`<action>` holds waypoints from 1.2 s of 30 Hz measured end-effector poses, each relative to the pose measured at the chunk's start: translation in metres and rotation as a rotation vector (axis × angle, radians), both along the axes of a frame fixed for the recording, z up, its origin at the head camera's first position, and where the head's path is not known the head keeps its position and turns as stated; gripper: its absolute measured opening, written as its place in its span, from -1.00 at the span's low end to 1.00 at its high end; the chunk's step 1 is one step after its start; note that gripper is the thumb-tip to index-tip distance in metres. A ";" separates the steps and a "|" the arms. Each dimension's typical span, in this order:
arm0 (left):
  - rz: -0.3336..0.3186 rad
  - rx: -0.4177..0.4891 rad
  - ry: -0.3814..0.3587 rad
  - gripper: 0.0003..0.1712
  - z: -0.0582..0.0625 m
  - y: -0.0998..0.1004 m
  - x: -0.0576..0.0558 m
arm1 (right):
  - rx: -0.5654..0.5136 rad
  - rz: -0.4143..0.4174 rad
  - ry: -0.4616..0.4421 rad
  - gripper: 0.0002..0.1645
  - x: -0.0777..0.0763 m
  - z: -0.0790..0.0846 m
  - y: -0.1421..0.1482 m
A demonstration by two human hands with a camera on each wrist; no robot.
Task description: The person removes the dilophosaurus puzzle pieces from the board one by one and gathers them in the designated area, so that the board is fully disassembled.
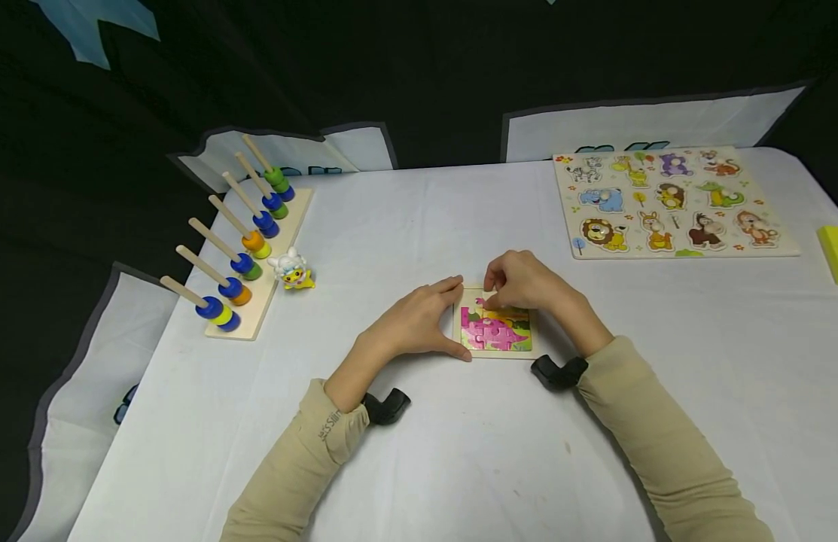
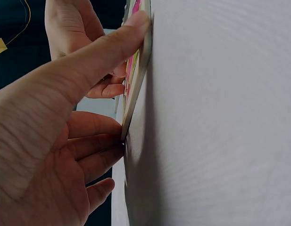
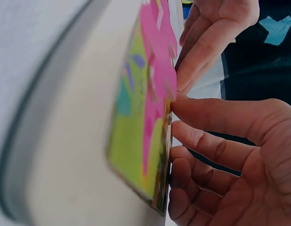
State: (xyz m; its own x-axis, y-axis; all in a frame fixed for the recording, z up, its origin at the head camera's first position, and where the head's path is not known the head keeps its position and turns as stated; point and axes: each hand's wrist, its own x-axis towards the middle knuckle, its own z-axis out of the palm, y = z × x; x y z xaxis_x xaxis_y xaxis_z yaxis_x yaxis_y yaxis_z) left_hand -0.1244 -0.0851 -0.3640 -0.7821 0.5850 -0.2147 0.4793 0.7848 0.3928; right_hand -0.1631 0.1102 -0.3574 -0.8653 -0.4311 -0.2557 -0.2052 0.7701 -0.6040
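Note:
A small square jigsaw puzzle in a pale wooden frame lies on the table, showing a pink dinosaur on green and yellow. My left hand holds the frame by its left side, thumb at the near corner and fingers at the far one. Over the puzzle's far part, my right hand has its thumb and fingers curled at a small pink puzzle piece, which is partly hidden. Pale frame base shows around that piece. In the right wrist view, the right fingertips meet the puzzle's surface edge-on.
On the left stands a wooden peg rack with coloured rings, a small yellow-and-white figurine beside it. A large animal puzzle board lies at the back right. At the right edge is a yellow block.

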 end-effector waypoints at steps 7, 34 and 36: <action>0.004 -0.001 -0.002 0.22 0.000 0.000 0.000 | 0.018 0.008 -0.002 -0.78 -0.001 -0.002 -0.002; 0.009 0.011 -0.002 0.24 0.000 0.000 0.001 | 0.008 -0.007 0.015 -0.76 0.002 -0.001 -0.003; 0.011 0.010 -0.006 0.24 0.001 0.000 0.001 | -0.005 -0.013 0.009 -0.76 0.002 -0.001 -0.003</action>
